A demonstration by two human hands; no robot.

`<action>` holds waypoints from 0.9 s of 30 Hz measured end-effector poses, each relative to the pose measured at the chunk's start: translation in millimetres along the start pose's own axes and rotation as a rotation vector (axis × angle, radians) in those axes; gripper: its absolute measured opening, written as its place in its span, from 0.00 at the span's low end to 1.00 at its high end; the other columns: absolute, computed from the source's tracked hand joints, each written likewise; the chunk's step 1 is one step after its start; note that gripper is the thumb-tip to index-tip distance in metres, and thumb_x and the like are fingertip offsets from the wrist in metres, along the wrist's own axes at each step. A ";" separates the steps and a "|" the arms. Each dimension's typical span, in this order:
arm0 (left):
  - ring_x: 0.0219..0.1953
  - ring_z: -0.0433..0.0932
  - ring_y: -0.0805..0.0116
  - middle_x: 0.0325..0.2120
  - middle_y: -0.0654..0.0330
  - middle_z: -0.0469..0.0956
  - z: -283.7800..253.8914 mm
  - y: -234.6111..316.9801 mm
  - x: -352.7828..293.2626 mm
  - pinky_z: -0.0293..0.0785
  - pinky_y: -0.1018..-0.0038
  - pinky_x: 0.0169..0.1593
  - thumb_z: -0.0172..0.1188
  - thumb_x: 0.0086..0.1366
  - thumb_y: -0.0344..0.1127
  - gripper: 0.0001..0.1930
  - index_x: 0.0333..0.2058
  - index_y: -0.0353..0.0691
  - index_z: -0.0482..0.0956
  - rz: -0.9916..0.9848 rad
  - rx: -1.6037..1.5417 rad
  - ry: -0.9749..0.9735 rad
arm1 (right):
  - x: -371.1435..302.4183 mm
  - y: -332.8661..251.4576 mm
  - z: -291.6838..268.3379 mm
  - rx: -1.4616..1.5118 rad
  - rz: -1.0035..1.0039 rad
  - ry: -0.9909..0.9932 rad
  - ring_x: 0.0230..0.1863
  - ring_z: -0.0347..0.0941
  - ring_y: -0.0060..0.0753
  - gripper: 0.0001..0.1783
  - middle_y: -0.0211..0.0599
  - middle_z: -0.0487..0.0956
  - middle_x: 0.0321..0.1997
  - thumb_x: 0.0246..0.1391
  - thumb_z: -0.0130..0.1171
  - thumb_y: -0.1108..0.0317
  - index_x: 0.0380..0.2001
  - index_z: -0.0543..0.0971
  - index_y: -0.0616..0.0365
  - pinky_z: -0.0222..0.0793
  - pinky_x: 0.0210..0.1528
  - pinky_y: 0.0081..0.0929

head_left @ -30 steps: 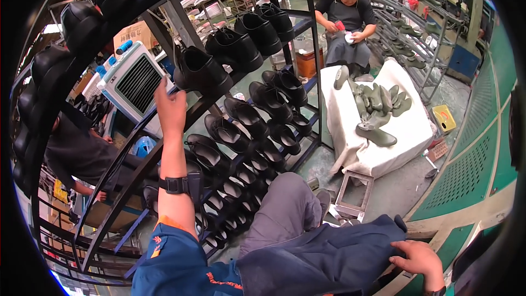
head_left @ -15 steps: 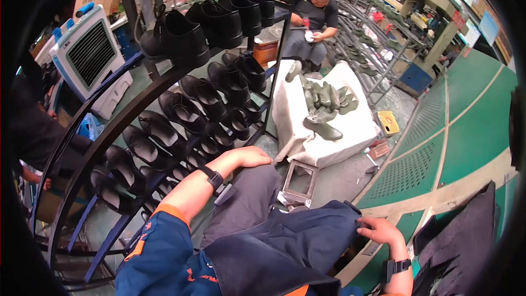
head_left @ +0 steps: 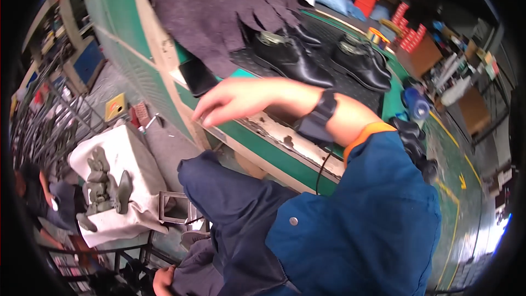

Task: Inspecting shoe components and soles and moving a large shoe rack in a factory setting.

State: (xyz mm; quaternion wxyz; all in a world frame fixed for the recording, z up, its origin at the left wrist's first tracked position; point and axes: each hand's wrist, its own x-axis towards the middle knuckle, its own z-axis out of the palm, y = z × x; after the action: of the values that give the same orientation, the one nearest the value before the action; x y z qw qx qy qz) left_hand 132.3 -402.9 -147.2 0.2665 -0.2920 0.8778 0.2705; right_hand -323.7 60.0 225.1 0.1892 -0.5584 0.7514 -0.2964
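My right hand (head_left: 235, 98) hangs in the air over the near edge of the green bench (head_left: 257, 142), fingers stretched out and slightly drooping. It holds nothing. Just behind it is a torn dark cloth sheet (head_left: 208, 16) draped over the bench, with a black flap close to the fingers. Black leather shoes (head_left: 293, 60) stand on the dark ribbed bench surface beyond my wrist, and another black shoe (head_left: 361, 66) is to their right. At the lower left edge, my left hand (head_left: 163, 280) rests against my grey trouser leg; its fingers are mostly hidden.
To the left, a white-cloth-covered table (head_left: 126, 153) bears several dark green shoe lasts (head_left: 101, 178). A seated person (head_left: 57, 197) is beyond it. A metal-framed box (head_left: 175, 207) stands near my knee. Dark shoes (head_left: 411, 137) lie beside the bench's right end.
My view has swung to the right, bringing the bench with shoes into the middle. My right hand has lifted from beside my dark-covered knee; my left hand stays on my leg.
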 end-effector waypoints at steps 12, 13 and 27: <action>0.43 0.83 0.41 0.36 0.37 0.82 32.4 -2.9 29.4 0.78 0.51 0.48 0.54 0.66 0.57 0.27 0.37 0.35 0.86 0.092 0.148 0.107 | -419.0 174.8 -174.3 -0.252 0.588 1.040 0.68 0.69 0.41 0.43 0.50 0.75 0.65 0.61 0.61 0.44 0.67 0.67 0.68 0.62 0.70 0.33; 0.41 0.83 0.43 0.35 0.38 0.82 11.1 20.8 2.5 0.79 0.54 0.47 0.53 0.66 0.57 0.27 0.35 0.35 0.86 0.083 0.156 0.031 | -398.2 193.3 -151.3 -0.189 0.433 0.934 0.68 0.69 0.41 0.43 0.50 0.75 0.65 0.61 0.61 0.44 0.67 0.67 0.68 0.62 0.70 0.33; 0.46 0.84 0.57 0.46 0.51 0.84 -24.3 212.2 -50.5 0.78 0.64 0.51 0.58 0.66 0.45 0.24 0.58 0.41 0.78 0.560 -0.530 0.555 | -73.3 142.5 -193.4 -0.423 0.227 0.741 0.58 0.77 0.44 0.35 0.54 0.78 0.59 0.65 0.56 0.51 0.67 0.68 0.65 0.70 0.63 0.37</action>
State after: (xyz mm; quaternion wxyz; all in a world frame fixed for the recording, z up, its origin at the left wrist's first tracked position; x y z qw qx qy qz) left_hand 20.0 -254.6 -30.6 -0.1450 -0.1633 0.8615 0.4584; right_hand -523.9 203.6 273.7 -0.1800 -0.3548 0.8692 -0.2938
